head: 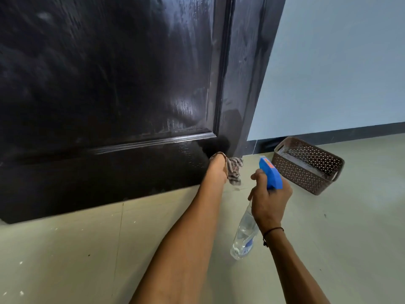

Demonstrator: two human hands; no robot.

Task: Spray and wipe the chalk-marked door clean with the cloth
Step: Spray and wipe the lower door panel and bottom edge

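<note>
My left hand [217, 166] presses the cloth [235, 170] against the door [109, 84]; its fingers are hidden. My right hand [270, 200] has its fingers curled around the spray bottle [244, 233].

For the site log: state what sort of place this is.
Probably an indoor room or hallway of a home or office, seen at floor level: a dark panelled door in its frame, a plain pale wall with dark skirting, and a tiled floor.

door [105, 84]: 1; cloth [235, 170]: 1; spray bottle [247, 233]: 1; perforated basket [306, 167]: 1; left hand [218, 166]: 1; right hand [270, 200]: 1; wrist cord [271, 232]: 1
</note>
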